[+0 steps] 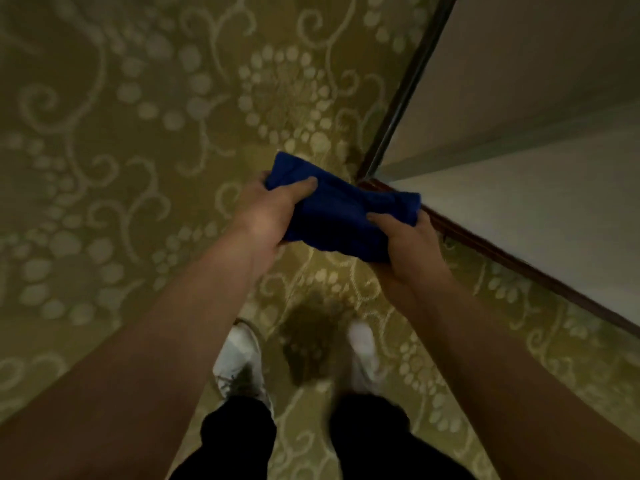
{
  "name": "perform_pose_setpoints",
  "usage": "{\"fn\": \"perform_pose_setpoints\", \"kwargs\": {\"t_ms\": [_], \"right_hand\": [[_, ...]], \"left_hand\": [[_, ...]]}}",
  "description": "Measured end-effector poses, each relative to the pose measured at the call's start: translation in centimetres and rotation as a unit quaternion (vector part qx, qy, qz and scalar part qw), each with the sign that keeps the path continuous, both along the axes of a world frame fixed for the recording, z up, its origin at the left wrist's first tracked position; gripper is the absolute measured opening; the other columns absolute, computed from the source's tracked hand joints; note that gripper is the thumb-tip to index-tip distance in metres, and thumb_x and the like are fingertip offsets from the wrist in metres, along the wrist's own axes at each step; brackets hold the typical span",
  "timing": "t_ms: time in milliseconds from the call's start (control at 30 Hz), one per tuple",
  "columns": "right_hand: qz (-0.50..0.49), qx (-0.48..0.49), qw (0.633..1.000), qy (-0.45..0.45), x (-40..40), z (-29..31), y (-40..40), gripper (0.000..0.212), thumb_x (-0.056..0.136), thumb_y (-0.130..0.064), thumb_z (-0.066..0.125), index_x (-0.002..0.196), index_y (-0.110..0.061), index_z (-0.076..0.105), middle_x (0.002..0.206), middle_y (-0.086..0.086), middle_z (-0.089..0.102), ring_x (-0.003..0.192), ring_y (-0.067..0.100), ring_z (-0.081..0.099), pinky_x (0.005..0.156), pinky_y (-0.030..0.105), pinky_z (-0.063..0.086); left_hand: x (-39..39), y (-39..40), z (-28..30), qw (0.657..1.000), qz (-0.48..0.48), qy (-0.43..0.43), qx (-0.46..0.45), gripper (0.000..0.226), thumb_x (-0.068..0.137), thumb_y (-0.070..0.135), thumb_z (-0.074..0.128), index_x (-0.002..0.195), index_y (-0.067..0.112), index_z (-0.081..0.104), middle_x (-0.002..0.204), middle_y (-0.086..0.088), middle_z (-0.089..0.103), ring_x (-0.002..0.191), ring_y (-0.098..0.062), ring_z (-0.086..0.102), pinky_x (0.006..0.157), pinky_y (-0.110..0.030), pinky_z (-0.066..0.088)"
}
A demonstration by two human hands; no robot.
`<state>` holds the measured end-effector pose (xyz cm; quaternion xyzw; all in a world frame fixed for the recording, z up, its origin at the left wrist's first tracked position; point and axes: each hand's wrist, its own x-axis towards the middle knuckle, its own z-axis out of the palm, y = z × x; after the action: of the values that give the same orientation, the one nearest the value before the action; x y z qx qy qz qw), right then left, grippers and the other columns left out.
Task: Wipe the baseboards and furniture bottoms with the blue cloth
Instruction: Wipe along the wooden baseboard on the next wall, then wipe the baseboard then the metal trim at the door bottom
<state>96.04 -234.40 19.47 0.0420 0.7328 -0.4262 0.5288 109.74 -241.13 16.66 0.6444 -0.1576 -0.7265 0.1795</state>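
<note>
Head: blue cloth beside baseboard

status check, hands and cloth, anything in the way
Left hand and right hand both grip blue cloth. Cloth held above carpet, not on baseboard. Nothing blocking.

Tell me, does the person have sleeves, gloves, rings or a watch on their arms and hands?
No. Both forearms are bare as far up as the picture shows, so no sleeves are in view. The left hand and the right hand wear no gloves, and no watch, ring or bracelet shows on either. The picture is dim and a little blurry, so tiny things could be missed.
</note>
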Motion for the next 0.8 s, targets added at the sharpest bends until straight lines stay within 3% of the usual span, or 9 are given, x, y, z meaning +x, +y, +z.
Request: {"fn": "perform_pose_setpoints", "kwargs": {"t_ms": [200, 300, 400, 500, 600, 700, 800], "right_hand": [[-0.159, 0.028, 0.987, 0.006, 0.9, -1.8, -5.8, 0.043, 0.087, -0.006, 0.063, 0.127, -0.014, 0.048, 0.119, 0.013, 0.063, 0.103, 0.031, 0.065, 0.092, 0.048, 0.054], [-0.156, 0.098, 0.981, 0.057, 3.0, -3.5, -8.0, 0.035, 0.088, -0.014, 0.063, 0.120, -0.015, 0.048, 0.117, 0.011, 0.063, 0.104, 0.027, 0.064, 0.094, 0.045, 0.053], [-0.150, 0.150, 0.971, 0.112, 4.3, -4.7, -10.2, 0.040, 0.089, -0.014, 0.060, 0.127, -0.010, 0.046, 0.119, 0.011, 0.061, 0.106, 0.026, 0.063, 0.094, 0.045, 0.053], [-0.175, 0.152, 0.969, 0.091, 4.5, -4.5, -12.7, 0.032, 0.090, -0.014, 0.062, 0.119, -0.016, 0.049, 0.114, 0.007, 0.062, 0.100, 0.021, 0.065, 0.088, 0.039, 0.056], [-0.207, 0.146, 0.964, 0.078, 4.7, -4.1, -15.1, 0.027, 0.091, -0.013, 0.061, 0.114, -0.020, 0.048, 0.103, 0.000, 0.061, 0.092, 0.013, 0.063, 0.079, 0.028, 0.054], [-0.249, 0.167, 0.950, 0.088, 4.7, -3.5, -17.8, 0.028, 0.091, -0.011, 0.059, 0.115, -0.017, 0.048, 0.109, 0.006, 0.061, 0.097, 0.021, 0.063, 0.087, 0.037, 0.054], [-0.267, 0.201, 0.934, 0.123, 5.9, -3.3, -20.2, 0.034, 0.092, -0.010, 0.054, 0.125, -0.009, 0.045, 0.111, 0.008, 0.058, 0.095, 0.022, 0.061, 0.083, 0.037, 0.052]], "left_hand": [[-2.8, -7.5, -0.4, 0.998, -0.004, 0.038, -0.041, 0.042, 0.086, 0.022, 0.070, 0.124, 0.009, 0.059, 0.107, -0.006, 0.071, 0.093, -0.018, 0.072, 0.067, -0.025, 0.060], [-2.7, -10.2, -1.5, 0.992, -0.085, -0.039, -0.086, 0.050, 0.083, 0.025, 0.072, 0.128, 0.013, 0.055, 0.111, 0.001, 0.068, 0.095, -0.013, 0.070, 0.076, -0.026, 0.059], [-1.9, -12.9, -2.0, 0.958, -0.234, -0.095, -0.135, 0.051, 0.086, 0.022, 0.068, 0.133, 0.019, 0.049, 0.119, 0.003, 0.063, 0.102, -0.013, 0.065, 0.084, -0.029, 0.056], [-1.5, -16.2, -2.1, 0.932, -0.317, -0.090, -0.152, 0.049, 0.093, 0.017, 0.061, 0.139, 0.019, 0.045, 0.123, 0.004, 0.059, 0.108, -0.014, 0.061, 0.083, -0.023, 0.053], [-1.9, -19.4, -2.4, 0.907, -0.374, -0.080, -0.176, 0.051, 0.094, 0.016, 0.058, 0.143, 0.019, 0.042, 0.133, 0.002, 0.056, 0.115, -0.015, 0.057, 0.093, -0.027, 0.050], [-3.0, -22.2, -2.5, 0.886, -0.421, -0.070, -0.183, 0.053, 0.095, 0.012, 0.057, 0.144, 0.018, 0.040, 0.133, 0.004, 0.052, 0.117, -0.012, 0.053, 0.089, -0.017, 0.045], [-2.4, -24.4, -2.5, 0.840, -0.500, -0.064, -0.203, 0.056, 0.094, 0.015, 0.057, 0.145, 0.023, 0.037, 0.138, 0.002, 0.053, 0.122, -0.015, 0.054, 0.102, -0.030, 0.047]]}}
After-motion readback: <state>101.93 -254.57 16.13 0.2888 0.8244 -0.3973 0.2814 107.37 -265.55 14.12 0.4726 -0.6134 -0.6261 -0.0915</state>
